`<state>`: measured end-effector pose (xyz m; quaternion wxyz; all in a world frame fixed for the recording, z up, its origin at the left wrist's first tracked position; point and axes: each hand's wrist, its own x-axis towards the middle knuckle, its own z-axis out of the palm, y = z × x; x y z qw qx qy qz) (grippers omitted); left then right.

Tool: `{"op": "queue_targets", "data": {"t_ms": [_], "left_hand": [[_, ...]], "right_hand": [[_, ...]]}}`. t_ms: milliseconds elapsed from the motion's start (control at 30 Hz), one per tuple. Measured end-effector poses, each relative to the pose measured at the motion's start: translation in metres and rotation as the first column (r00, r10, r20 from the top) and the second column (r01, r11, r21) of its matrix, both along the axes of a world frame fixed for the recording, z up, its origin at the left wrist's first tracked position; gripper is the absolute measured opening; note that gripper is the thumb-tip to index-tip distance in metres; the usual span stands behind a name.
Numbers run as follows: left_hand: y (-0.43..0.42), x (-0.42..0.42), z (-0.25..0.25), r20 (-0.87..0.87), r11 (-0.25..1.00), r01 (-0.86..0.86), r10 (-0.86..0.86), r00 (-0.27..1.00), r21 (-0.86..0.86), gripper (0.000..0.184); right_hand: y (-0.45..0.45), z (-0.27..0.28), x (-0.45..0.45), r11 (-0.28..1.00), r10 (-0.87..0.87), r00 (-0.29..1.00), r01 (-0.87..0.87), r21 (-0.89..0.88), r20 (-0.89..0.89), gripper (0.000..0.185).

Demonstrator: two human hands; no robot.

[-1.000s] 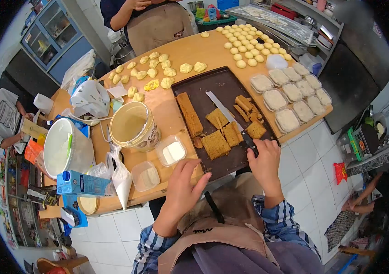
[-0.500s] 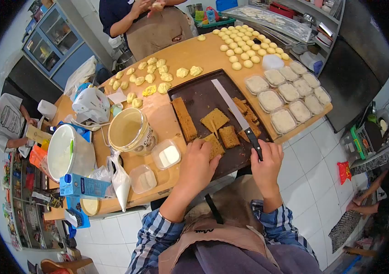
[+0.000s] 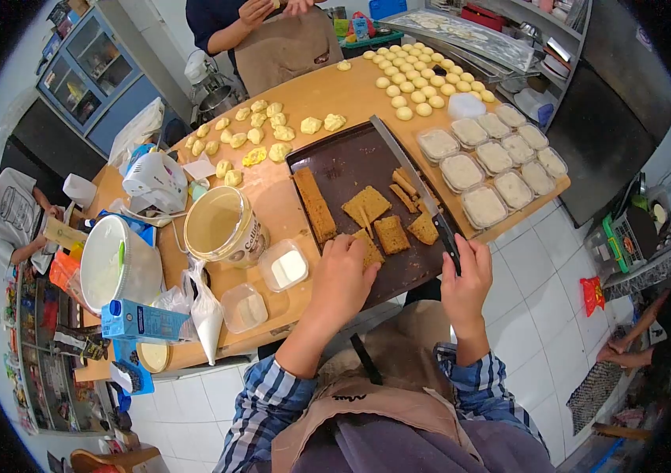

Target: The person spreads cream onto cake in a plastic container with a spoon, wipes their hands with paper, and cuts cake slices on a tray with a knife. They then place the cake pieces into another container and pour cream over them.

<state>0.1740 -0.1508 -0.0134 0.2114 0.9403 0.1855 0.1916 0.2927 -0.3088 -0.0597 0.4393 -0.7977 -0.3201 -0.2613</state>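
Observation:
My right hand (image 3: 466, 277) is wrapped round the black handle of a long bread knife (image 3: 410, 165). Its blade points away from me over the right side of a dark baking tray (image 3: 328, 162). At the tray's near edge, the fingers of my left hand (image 3: 342, 274) hold a piece of brown cake (image 3: 370, 247), partly covered by them. Close by lie a square cake piece (image 3: 366, 205) and a smaller block (image 3: 391, 235). A long cake strip (image 3: 314, 205) rests along the tray's left side. Thin offcuts (image 3: 403, 189) lie beside the blade.
Left of the tray stand a bucket (image 3: 221, 229), small plastic tubs (image 3: 283, 265), a piping bag (image 3: 206, 311) and a blue carton (image 3: 145, 321). Dough pieces (image 3: 280, 151) lie beyond, with filled containers (image 3: 484, 201) at right. A person in an apron (image 3: 284, 51) works across the table.
My right hand has shifted slightly right with the knife. The blade has swung towards the tray's right edge, away from the offcuts, which now show more fully. My left hand stays at the cake.

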Motion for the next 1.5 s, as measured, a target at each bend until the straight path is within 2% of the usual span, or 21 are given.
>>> {"op": "queue_targets", "data": {"t_ms": [200, 300, 500, 600, 900, 1200, 1500], "left_hand": [[-0.007, 0.015, -0.004, -0.048, 0.999, 0.039, -0.038, 0.998, 0.022, 0.04], [-0.005, 0.024, -0.011, -0.071, 0.997, 0.056, -0.052, 0.996, 0.06, 0.043], [-0.001, 0.038, -0.018, -0.099, 0.991, 0.047, -0.035, 0.995, 0.123, 0.053], [-0.002, 0.042, -0.013, -0.155, 0.992, 0.04, -0.021, 0.988, 0.121, 0.058], [0.001, 0.052, -0.015, -0.308, 0.992, 0.027, 0.013, 0.951, 0.125, 0.072], [0.007, 0.056, -0.019, -0.227, 0.996, 0.07, -0.058, 0.972, 0.047, 0.065], [0.009, 0.061, -0.018, -0.289, 0.997, 0.042, -0.023, 0.957, 0.058, 0.066]], "right_hand": [[-0.012, -0.001, 0.006, 1.0, 0.011, 0.996, -0.013, -0.014, -0.09, 0.033], [-0.014, 0.001, 0.003, 0.997, -0.015, 0.997, 0.021, 0.076, -0.08, 0.032], [-0.02, 0.002, -0.003, 0.992, -0.046, 0.986, 0.064, 0.109, -0.161, 0.032], [-0.022, -0.006, -0.004, 0.995, -0.044, 0.986, 0.057, 0.076, -0.16, 0.032], [-0.023, -0.011, -0.005, 0.988, -0.028, 0.981, 0.056, 0.143, -0.191, 0.031], [-0.023, -0.013, -0.008, 0.983, -0.038, 0.98, 0.072, 0.171, -0.196, 0.032], [-0.024, -0.017, -0.007, 0.982, -0.028, 0.977, 0.067, 0.179, -0.21, 0.032]]}}
